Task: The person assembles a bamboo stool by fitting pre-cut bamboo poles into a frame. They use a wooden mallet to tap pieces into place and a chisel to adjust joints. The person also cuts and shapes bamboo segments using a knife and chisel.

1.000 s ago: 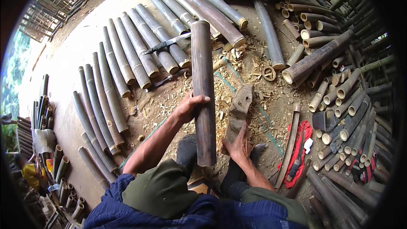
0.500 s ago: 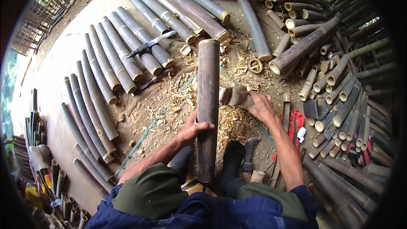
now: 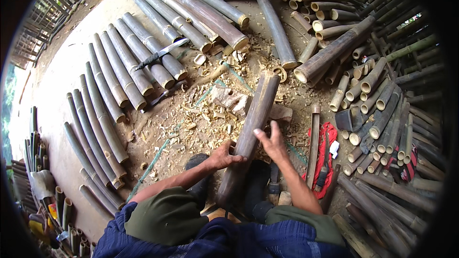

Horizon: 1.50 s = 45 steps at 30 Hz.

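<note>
A thick dark brown bamboo tube (image 3: 253, 119) slants between my legs, its top leaning away and to the right. My left hand (image 3: 224, 156) is closed round its left side at about mid-length. My right hand (image 3: 273, 144) is at the tube's right side, fingers spread and the thumb against or just over its surface. Beyond the tube lie a pale, pitted block (image 3: 230, 99) and a brown block (image 3: 281, 112), partly covered by the tube. A curved blade with a handle (image 3: 274, 186) lies by my right foot.
Wood chips (image 3: 210, 129) litter the ground. Bamboo lengths (image 3: 122, 69) lie in rows at the left, one with a long knife (image 3: 162, 53) across it. At the right are stacked bamboo pieces (image 3: 382, 98), a red cloth (image 3: 329, 162) and a split bamboo strip (image 3: 313, 148).
My right hand has left the brown block and come back to the tube's side. The tube has tipped from upright to a rightward slant, my left hand still holding it.
</note>
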### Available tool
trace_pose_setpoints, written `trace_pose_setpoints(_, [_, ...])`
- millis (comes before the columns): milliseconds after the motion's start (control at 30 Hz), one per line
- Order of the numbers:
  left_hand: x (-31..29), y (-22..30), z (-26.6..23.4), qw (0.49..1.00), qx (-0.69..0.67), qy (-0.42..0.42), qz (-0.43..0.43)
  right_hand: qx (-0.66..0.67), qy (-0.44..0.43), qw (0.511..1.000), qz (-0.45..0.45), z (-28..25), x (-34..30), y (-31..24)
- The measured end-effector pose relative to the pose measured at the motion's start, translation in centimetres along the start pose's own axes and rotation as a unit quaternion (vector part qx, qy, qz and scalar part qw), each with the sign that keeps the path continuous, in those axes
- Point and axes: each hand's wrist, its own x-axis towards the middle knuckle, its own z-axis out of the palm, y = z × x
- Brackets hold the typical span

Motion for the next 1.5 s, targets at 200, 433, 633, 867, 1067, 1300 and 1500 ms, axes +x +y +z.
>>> trace_pose_setpoints(200, [0.8,0.4,0.6,0.995,0.056,-0.077,0.027,0.105,-0.022,0.993,0.051,3.4,-1.0,0.8])
trace_pose_setpoints(433, [0.0,1.5,1.3,0.986,0.099,-0.136,-0.014,0.229,-0.017,0.973,0.017,3.5,-2.8,3.7])
trace_pose_setpoints(633, [-0.3,1.1,-1.3,0.955,0.013,-0.297,-0.021,0.301,-0.082,0.95,0.02,4.0,-6.0,2.6])
trace_pose_setpoints(867, [6.6,9.4,-7.8,0.82,0.485,0.181,0.242,0.213,-0.115,0.97,-0.029,2.1,-4.1,2.1])
trace_pose_setpoints(1067, [12.2,7.6,-12.1,0.765,0.548,0.15,0.304,0.192,-0.118,0.974,-0.025,3.8,-4.6,2.2])
trace_pose_setpoints(1300, [11.9,7.0,-12.2,0.788,0.515,0.206,0.267,0.139,-0.13,0.982,-0.022,4.6,-3.7,3.8])
trace_pose_setpoints(1500, [12.2,6.1,-12.5,0.783,0.512,0.214,0.28,0.125,-0.109,0.986,-0.03,5.2,-3.6,3.5])
